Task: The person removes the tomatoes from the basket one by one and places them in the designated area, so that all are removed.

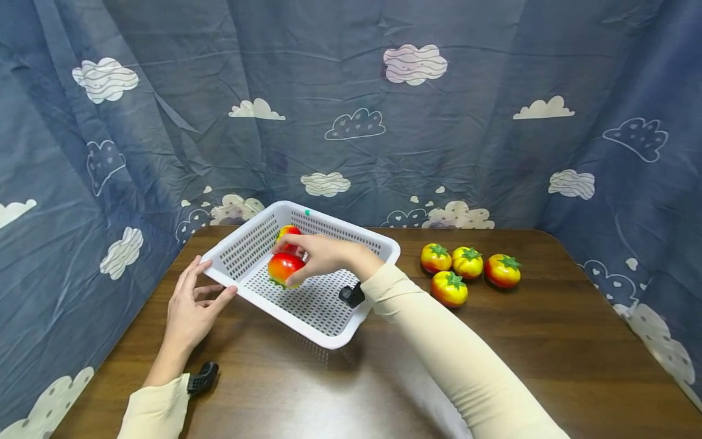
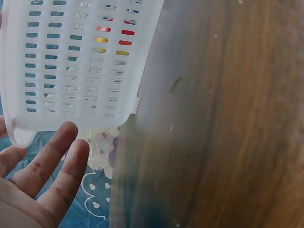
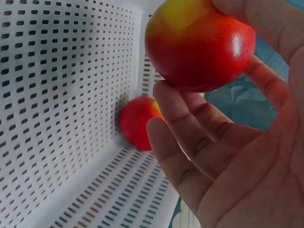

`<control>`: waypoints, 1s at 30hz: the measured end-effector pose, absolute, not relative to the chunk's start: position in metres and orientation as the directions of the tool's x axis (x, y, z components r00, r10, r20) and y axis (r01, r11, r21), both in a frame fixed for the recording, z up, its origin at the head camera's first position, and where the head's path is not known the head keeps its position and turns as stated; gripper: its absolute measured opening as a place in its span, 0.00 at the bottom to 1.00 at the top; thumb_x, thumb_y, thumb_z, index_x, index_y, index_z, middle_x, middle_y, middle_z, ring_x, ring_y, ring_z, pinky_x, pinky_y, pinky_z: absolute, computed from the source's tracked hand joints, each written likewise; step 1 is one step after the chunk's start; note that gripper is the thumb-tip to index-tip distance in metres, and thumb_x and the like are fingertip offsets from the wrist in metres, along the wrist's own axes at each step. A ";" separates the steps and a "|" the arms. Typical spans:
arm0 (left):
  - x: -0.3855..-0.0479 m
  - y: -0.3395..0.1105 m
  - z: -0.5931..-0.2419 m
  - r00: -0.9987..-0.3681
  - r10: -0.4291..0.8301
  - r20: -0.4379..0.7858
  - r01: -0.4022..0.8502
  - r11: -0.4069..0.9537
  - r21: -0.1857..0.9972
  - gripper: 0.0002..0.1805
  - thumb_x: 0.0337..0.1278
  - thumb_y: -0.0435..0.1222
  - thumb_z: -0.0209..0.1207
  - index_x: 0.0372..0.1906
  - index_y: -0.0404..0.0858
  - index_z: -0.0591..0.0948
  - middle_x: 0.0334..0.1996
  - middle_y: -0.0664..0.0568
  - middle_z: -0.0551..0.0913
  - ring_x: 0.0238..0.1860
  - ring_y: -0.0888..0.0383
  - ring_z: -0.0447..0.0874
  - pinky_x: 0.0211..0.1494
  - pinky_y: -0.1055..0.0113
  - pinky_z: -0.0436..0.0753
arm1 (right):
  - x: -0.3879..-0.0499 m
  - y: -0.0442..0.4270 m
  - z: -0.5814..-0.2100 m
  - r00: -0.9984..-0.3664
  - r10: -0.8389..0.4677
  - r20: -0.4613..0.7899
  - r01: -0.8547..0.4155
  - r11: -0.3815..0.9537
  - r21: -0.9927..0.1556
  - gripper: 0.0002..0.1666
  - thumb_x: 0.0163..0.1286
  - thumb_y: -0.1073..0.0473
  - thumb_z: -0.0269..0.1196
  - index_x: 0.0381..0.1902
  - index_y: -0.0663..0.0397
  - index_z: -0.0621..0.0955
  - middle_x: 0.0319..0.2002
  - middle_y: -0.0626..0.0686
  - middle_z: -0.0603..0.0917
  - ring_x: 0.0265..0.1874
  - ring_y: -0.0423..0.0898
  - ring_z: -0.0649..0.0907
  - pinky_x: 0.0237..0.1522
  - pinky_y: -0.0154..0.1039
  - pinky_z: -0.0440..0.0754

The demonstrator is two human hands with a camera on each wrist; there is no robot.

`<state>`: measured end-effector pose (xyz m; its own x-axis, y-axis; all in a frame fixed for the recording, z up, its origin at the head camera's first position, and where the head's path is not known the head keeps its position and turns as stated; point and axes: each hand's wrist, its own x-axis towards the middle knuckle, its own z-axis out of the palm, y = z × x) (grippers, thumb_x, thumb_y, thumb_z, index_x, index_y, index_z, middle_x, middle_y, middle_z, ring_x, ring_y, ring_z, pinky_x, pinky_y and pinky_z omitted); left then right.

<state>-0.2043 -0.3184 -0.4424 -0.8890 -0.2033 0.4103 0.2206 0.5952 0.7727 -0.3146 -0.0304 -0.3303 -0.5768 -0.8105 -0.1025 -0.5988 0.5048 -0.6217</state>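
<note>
A white perforated basket [image 1: 329,340] is on the wooden table. My left hand [image 1: 189,311] holds its left corner, thumb and fingertips on the rim; in the left wrist view two fingers of that hand [image 2: 45,178] lie free beside the outer wall of the basket [image 2: 61,85]. Inside the basket, my right hand [image 1: 323,255] pinches a red and yellow tomato [image 1: 285,268] between thumb and fingers. That tomato [image 3: 199,47], in the right wrist view, is above a second one [image 3: 137,122] by the basket's end wall, which the right hand [image 3: 237,156] does not touch.
Several red and yellow tomatoes with green tops [image 1: 450,289] stand on the table [image 1: 526,353] right of the basket. A blue curtain with clouds [image 1: 351,73] hangs behind and at both sides. Black devices [image 1: 203,378] are strapped at the wrists.
</note>
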 end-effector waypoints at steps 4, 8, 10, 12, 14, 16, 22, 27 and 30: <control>-0.204 -0.320 -0.442 -0.889 -0.199 0.413 0.226 0.594 0.772 0.42 0.62 0.39 0.76 0.78 0.35 0.71 0.85 0.43 0.59 0.44 0.83 0.81 0.40 0.86 0.84 | -0.314 -0.021 -0.330 -0.576 -0.816 -0.060 -0.581 0.459 -0.672 0.38 0.65 0.54 0.79 0.69 0.44 0.74 0.57 0.54 0.82 0.55 0.51 0.81 0.52 0.33 0.83; -0.203 -0.319 -0.442 -0.889 -0.197 0.413 0.227 0.594 0.772 0.42 0.62 0.39 0.76 0.78 0.35 0.71 0.85 0.42 0.59 0.43 0.86 0.80 0.40 0.86 0.84 | -0.314 -0.009 -0.333 -0.586 -0.810 -0.007 -0.561 0.412 -0.718 0.38 0.64 0.55 0.79 0.67 0.45 0.73 0.59 0.54 0.81 0.52 0.53 0.81 0.48 0.32 0.84; -0.204 -0.319 -0.443 -0.889 -0.196 0.413 0.228 0.593 0.772 0.42 0.62 0.39 0.76 0.78 0.35 0.71 0.85 0.42 0.59 0.43 0.86 0.80 0.40 0.86 0.84 | -0.313 -0.003 -0.334 -0.596 -0.803 0.003 -0.532 0.392 -0.750 0.37 0.64 0.56 0.79 0.66 0.45 0.73 0.58 0.56 0.80 0.46 0.52 0.82 0.45 0.32 0.84; -0.204 -0.319 -0.443 -0.888 -0.196 0.416 0.231 0.593 0.771 0.42 0.62 0.39 0.76 0.78 0.35 0.71 0.85 0.42 0.59 0.43 0.85 0.80 0.40 0.86 0.84 | -0.312 0.003 -0.335 -0.605 -0.796 0.002 -0.501 0.378 -0.779 0.38 0.65 0.56 0.79 0.67 0.44 0.72 0.58 0.58 0.79 0.42 0.52 0.83 0.44 0.33 0.85; -0.204 -0.318 -0.443 -0.886 -0.198 0.420 0.234 0.591 0.772 0.42 0.61 0.38 0.76 0.78 0.35 0.71 0.85 0.42 0.60 0.43 0.84 0.81 0.40 0.86 0.84 | -0.311 0.010 -0.334 -0.616 -0.788 -0.002 -0.477 0.375 -0.795 0.38 0.65 0.55 0.79 0.67 0.43 0.71 0.55 0.59 0.80 0.38 0.52 0.84 0.44 0.35 0.86; -0.204 -0.318 -0.443 -0.884 -0.198 0.423 0.237 0.590 0.772 0.42 0.61 0.38 0.76 0.78 0.35 0.71 0.85 0.42 0.60 0.43 0.84 0.81 0.40 0.86 0.84 | -0.310 0.015 -0.334 -0.627 -0.779 -0.013 -0.457 0.381 -0.804 0.39 0.65 0.54 0.79 0.67 0.42 0.70 0.53 0.59 0.80 0.38 0.56 0.86 0.45 0.36 0.88; -0.204 -0.318 -0.442 -0.886 -0.194 0.421 0.237 0.592 0.771 0.42 0.62 0.38 0.76 0.78 0.34 0.70 0.85 0.42 0.59 0.43 0.85 0.81 0.40 0.86 0.84 | -0.306 0.030 -0.333 -0.633 -0.774 0.006 -0.453 0.365 -0.813 0.38 0.66 0.55 0.78 0.67 0.43 0.70 0.54 0.58 0.80 0.40 0.61 0.87 0.48 0.38 0.90; -0.204 -0.318 -0.441 -0.889 -0.188 0.418 0.236 0.593 0.769 0.43 0.62 0.39 0.76 0.78 0.35 0.70 0.85 0.41 0.59 0.43 0.85 0.81 0.40 0.86 0.84 | -0.301 0.041 -0.331 -0.648 -0.761 0.005 -0.419 0.352 -0.837 0.38 0.67 0.57 0.77 0.67 0.45 0.69 0.56 0.60 0.81 0.41 0.55 0.89 0.51 0.40 0.91; -0.204 -0.319 -0.442 -0.889 -0.188 0.417 0.234 0.595 0.769 0.43 0.62 0.39 0.76 0.78 0.35 0.70 0.85 0.41 0.59 0.43 0.84 0.81 0.40 0.87 0.83 | -0.298 0.046 -0.331 -0.655 -0.756 0.018 -0.419 0.344 -0.840 0.37 0.67 0.59 0.77 0.66 0.47 0.69 0.57 0.61 0.81 0.41 0.54 0.89 0.51 0.40 0.91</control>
<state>-0.2037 -0.3188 -0.4418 -0.8894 -0.1884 0.4165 0.2342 0.5947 0.7691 -0.2981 0.0460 -0.3307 -0.6546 -0.7558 0.0175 -0.4192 0.3436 -0.8403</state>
